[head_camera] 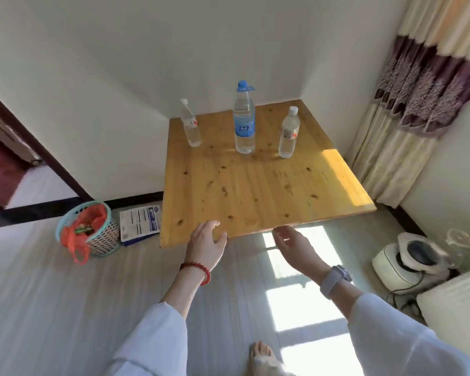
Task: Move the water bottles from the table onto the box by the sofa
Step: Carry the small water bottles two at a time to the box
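Three clear water bottles stand upright near the far edge of a wooden table (255, 191). A small one with a white cap (191, 126) is on the left. A tall one with a blue cap and blue label (244, 120) stands in the middle. A small white-capped one (289, 135) is on the right. My left hand (207, 244) hovers at the table's near edge with relaxed fingers, holding nothing. My right hand (292, 244) is just below that near edge, fingers loose and empty. Neither the box nor the sofa is in view.
A mesh waste basket with a red bag (88, 230) stands on the floor left of the table, beside a flat white packet (140, 221). A white appliance (410, 256) with cables sits at the right. Curtains (407, 112) hang behind the table's right side.
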Action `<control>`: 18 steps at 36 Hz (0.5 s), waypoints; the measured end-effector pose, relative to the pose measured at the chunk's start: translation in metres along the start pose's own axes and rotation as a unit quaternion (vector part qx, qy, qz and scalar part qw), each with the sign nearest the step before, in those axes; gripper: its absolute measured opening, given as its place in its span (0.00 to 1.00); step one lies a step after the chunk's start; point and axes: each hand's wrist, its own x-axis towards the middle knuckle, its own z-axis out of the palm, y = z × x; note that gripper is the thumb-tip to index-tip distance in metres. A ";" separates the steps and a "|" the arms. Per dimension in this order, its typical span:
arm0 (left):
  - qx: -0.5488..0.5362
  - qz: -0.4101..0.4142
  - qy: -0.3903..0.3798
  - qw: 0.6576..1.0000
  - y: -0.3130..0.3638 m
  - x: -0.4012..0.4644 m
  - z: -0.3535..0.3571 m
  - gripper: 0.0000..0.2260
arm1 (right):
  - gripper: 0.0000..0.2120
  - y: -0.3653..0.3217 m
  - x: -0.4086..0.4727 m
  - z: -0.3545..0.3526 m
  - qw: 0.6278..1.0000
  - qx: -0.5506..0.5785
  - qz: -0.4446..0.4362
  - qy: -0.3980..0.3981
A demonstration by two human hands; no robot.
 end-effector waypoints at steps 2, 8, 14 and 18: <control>0.005 0.011 0.000 1.000 0.004 0.046 -0.005 0.16 | 0.15 -0.011 0.044 -0.004 1.000 0.002 0.018 0.018; 0.005 0.042 -0.017 0.999 0.015 0.165 -0.003 0.16 | 0.19 -0.028 0.158 -0.017 0.995 0.025 0.052 0.080; 0.019 0.087 -0.067 0.994 0.022 0.271 0.016 0.18 | 0.24 -0.026 0.260 -0.033 0.984 0.035 0.107 0.137; 0.024 0.101 -0.096 0.990 0.022 0.324 0.031 0.18 | 0.29 -0.023 0.317 -0.039 0.975 0.042 0.149 0.157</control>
